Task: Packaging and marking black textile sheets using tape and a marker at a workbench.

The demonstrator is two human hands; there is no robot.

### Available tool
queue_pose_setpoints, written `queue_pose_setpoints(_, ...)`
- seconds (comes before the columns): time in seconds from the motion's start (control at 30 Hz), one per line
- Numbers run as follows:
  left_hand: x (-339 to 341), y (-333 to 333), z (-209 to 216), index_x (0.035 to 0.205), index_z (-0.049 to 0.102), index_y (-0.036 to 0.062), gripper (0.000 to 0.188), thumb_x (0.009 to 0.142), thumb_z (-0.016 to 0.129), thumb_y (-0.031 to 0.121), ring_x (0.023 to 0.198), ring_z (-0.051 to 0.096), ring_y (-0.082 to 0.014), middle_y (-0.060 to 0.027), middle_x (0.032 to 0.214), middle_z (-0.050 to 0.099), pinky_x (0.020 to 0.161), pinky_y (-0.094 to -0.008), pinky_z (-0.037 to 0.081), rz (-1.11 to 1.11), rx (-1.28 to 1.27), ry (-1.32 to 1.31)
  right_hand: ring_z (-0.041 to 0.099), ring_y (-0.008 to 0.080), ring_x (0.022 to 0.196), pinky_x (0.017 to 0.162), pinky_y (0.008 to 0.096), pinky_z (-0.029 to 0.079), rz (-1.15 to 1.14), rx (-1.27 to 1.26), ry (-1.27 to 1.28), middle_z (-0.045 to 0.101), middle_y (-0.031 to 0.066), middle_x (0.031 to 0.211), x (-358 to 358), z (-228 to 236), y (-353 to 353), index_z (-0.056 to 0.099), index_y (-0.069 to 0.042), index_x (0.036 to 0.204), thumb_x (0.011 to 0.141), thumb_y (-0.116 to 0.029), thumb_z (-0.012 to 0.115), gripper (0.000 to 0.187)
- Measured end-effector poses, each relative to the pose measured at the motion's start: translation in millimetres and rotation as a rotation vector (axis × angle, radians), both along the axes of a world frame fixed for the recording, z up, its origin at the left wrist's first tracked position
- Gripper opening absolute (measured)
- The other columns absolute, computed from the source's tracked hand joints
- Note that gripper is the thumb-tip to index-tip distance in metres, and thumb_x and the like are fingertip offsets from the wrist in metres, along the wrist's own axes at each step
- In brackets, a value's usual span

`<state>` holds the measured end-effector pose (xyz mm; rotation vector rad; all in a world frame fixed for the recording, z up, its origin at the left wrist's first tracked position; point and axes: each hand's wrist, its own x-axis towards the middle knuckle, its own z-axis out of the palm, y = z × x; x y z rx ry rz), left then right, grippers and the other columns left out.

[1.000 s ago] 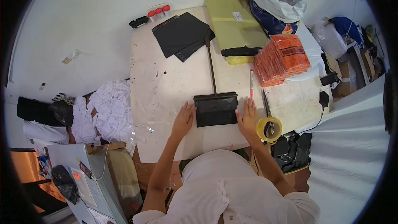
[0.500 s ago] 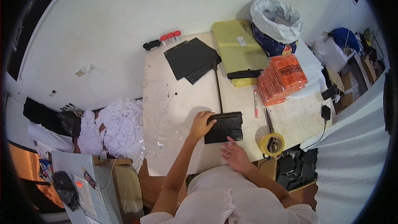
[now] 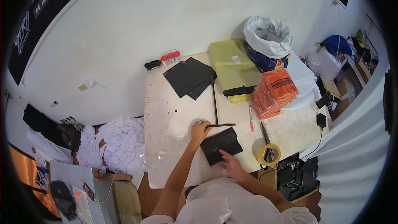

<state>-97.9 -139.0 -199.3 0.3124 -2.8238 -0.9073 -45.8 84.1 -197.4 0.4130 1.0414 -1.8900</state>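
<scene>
A dark T-shaped metal tool [image 3: 215, 103] lies on the table, its long stem pointing away from me and its crossbar nearest me. My left hand [image 3: 200, 132] is closed on the left end of that crossbar. Just below the bar is a small black plastic bag [image 3: 219, 144], turned at an angle and with a notched right side. At the bag's near right edge, my right hand [image 3: 232, 166] holds it, a finger on top and the other fingers partly hidden at the edge. Larger flat black plastic bags [image 3: 186, 76] lie by the tool's far end.
Orange packets [image 3: 275, 93] are stacked on the right, before a yellow wrapped bundle [image 3: 234, 64] and a white open sack [image 3: 267, 37]. A pen [image 3: 251, 118], scissors [image 3: 264, 132] and a yellow tape roll [image 3: 260, 154] lie right of my hands. White cloth [image 3: 122, 143] is heaped left of the table [image 3: 159, 161].
The small black bag has come out from under the crossbar toward me and turned askew. My right hand has moved from beside the bag onto its edge; the left stays at the bar.
</scene>
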Motion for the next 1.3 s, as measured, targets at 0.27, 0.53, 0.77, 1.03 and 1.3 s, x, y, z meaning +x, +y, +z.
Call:
queue_pose_setpoints(0.27,31.4,25.6,-2.5,0.112,0.055,0.0097,0.035,0.082,0.063,0.026,0.104,0.049,-0.0208,-0.0079,0.112,0.054,0.090,-0.0357,0.038,0.121,0.767,0.178,0.057,0.0100,0.077,0.069,0.0217,0.045,0.225,0.533,0.938,0.061,0.0029,0.086,7.0,45.7,43.2,0.065,-0.005,0.100,0.082,-0.003,0.059,0.019)
queue_pose_setpoints(0.53,79.2,44.6,31.4,0.114,0.055,0.0009,0.034,0.086,0.060,0.021,0.086,0.059,-0.0120,-0.0030,0.095,0.063,0.081,-0.0260,0.047,-0.188,1.324,-0.301,0.053,0.0171,0.100,0.087,0.0305,0.044,-0.070,0.096,0.898,0.050,0.0116,0.115,-27.9,48.6,31.6,0.024,-0.014,0.135,0.081,0.008,0.054,0.065)
queue_pose_setpoints(0.77,93.7,56.6,33.1,0.108,0.056,-0.0005,0.031,0.085,0.062,0.021,0.090,0.059,-0.0141,-0.0056,0.099,0.062,0.079,-0.0280,0.048,0.169,1.561,-0.241,0.055,0.0170,0.100,0.087,0.0295,0.044,0.023,-0.108,0.342,0.057,0.0101,0.109,-40.5,39.4,24.1,0.043,0.000,0.123,0.082,0.000,0.057,0.043)
queue_pose_setpoints(1.03,100.6,63.8,37.2,0.101,0.059,-0.0037,0.037,0.078,0.070,0.023,0.083,0.061,-0.0160,-0.0085,0.094,0.063,0.075,-0.0283,0.048,0.254,1.531,-0.318,0.062,0.0155,0.084,0.078,0.0277,0.047,0.113,-0.030,0.267,0.066,0.0078,0.090,-34.8,27.0,26.1,0.063,0.001,0.095,0.078,-0.003,0.064,0.018)
queue_pose_setpoints(1.3,95.4,66.4,33.4,0.096,0.062,-0.0041,0.032,0.075,0.072,0.017,0.079,0.061,-0.0166,-0.0088,0.090,0.064,0.072,-0.0279,0.048,0.224,1.495,-0.282,0.063,0.0183,0.074,0.068,0.0293,0.050,-0.020,0.002,0.175,0.065,0.0107,0.084,-32.1,32.1,29.9,0.062,0.005,0.091,0.076,-0.009,0.066,0.020)
